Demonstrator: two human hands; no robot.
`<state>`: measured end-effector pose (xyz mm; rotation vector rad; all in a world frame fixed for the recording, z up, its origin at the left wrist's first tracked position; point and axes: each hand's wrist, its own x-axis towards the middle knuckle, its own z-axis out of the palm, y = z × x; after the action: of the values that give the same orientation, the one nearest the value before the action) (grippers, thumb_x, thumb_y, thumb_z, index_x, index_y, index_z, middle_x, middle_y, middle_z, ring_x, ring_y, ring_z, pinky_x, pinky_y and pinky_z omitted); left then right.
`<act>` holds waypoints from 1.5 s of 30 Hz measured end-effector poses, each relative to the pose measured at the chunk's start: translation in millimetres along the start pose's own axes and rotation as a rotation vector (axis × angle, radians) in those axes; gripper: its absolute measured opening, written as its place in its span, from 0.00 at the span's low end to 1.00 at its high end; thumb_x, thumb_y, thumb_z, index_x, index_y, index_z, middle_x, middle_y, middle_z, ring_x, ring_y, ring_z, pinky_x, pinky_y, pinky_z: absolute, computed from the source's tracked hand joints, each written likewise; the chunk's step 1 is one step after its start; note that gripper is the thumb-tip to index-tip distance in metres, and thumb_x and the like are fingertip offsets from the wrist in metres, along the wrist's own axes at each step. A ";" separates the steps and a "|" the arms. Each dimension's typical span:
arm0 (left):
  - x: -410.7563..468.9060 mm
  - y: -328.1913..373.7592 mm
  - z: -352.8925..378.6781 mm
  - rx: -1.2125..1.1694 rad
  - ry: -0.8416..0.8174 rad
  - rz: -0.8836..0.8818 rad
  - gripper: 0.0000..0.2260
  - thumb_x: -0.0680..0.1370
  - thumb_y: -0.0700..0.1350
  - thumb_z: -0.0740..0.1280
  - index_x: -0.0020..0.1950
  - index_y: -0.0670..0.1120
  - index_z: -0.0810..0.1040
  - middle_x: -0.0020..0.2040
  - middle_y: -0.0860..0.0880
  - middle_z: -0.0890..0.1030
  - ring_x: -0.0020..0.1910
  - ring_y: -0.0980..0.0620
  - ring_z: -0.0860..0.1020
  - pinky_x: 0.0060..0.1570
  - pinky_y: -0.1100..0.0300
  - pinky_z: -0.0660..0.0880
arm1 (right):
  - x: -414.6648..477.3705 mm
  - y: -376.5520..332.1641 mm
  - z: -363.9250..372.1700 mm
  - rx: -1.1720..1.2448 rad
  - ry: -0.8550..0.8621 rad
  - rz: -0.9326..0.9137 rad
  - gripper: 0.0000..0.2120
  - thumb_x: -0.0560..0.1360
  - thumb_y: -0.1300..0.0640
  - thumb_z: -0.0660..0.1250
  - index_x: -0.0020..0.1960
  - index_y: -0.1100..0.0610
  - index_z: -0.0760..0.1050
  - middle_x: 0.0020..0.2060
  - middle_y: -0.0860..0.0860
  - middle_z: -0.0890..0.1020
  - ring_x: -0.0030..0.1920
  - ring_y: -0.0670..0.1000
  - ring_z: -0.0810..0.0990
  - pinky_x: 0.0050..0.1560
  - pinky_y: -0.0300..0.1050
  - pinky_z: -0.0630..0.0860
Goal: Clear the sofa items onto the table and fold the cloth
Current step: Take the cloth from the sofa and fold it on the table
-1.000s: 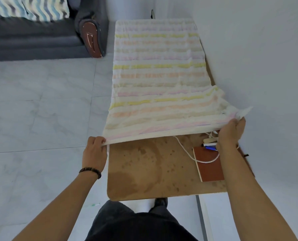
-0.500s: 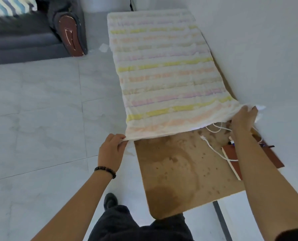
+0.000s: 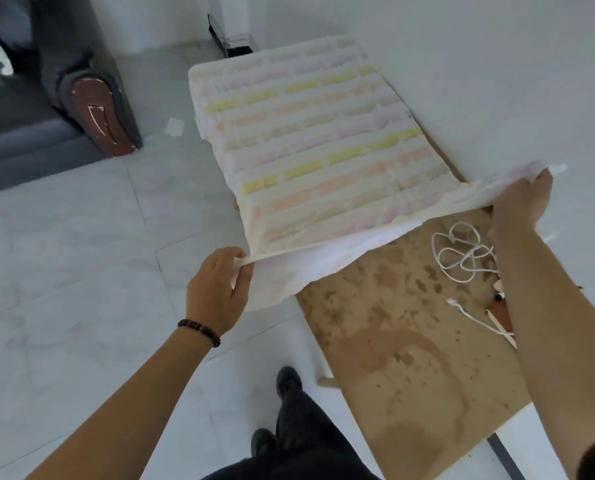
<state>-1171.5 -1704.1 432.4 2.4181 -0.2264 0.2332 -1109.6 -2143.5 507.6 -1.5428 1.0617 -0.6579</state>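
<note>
From my head camera, the biggest change from half a second ago is that I have lifted the near edge of the cloth (image 3: 310, 157) higher off the table (image 3: 403, 358). Earlier that edge lay close to the tabletop; now it hangs in the air between my hands and its pale underside shows beneath the raised hem. My view has also swung, so the table runs more diagonally and the sofa (image 3: 46, 109) arm sits further in at the upper left.

My left hand (image 3: 220, 289) is closed on the near left corner of the cloth, thumb on top and fingers curled under, off the table's left edge and over the floor. A dark bead bracelet (image 3: 199, 331) sits on that wrist. My right hand (image 3: 521, 202) pinches the near right corner close to the white wall, fingers wrapped over the hem.

The cloth is a soft, quilted-looking white piece with pastel stripes in yellow, pink, peach and beige running across it. Its far part lies flat along the table up to the far end, and its left side drapes a little over the table's edge. Between my hands the lifted edge sags slightly.

With the hem raised, more of the stained brown tabletop is bare, and the white cable (image 3: 462, 258) lies there in loose loops just beside my right forearm. A reddish-brown notebook (image 3: 500, 315) is mostly hidden behind that arm.
</note>
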 end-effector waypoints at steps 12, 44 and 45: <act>208.8 -68.7 30.4 0.132 -0.145 -0.115 0.10 0.78 0.52 0.56 0.41 0.50 0.70 0.36 0.51 0.73 0.38 0.49 0.72 0.34 0.56 0.68 | 74.5 -5.3 159.1 0.068 -0.020 0.130 0.25 0.83 0.56 0.48 0.79 0.44 0.51 0.74 0.48 0.63 0.60 0.50 0.72 0.58 0.52 0.79; 574.1 -120.0 201.1 0.305 -0.972 0.383 0.18 0.76 0.55 0.64 0.61 0.48 0.71 0.56 0.47 0.74 0.56 0.44 0.71 0.54 0.51 0.68 | 158.9 19.7 412.5 -0.285 -0.019 0.355 0.19 0.80 0.48 0.60 0.69 0.50 0.72 0.60 0.48 0.77 0.61 0.50 0.76 0.65 0.52 0.74; 581.3 -100.5 216.7 0.278 -0.978 0.396 0.18 0.77 0.55 0.62 0.63 0.47 0.71 0.58 0.46 0.74 0.58 0.43 0.70 0.56 0.50 0.68 | 151.2 22.4 396.5 -0.321 0.003 0.364 0.19 0.80 0.48 0.60 0.70 0.49 0.72 0.63 0.49 0.76 0.63 0.51 0.75 0.66 0.52 0.73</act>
<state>-562.6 -1829.4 339.6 2.5409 -1.1670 -0.8216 -711.2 -2094.0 368.2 -1.5573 1.4583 -0.2457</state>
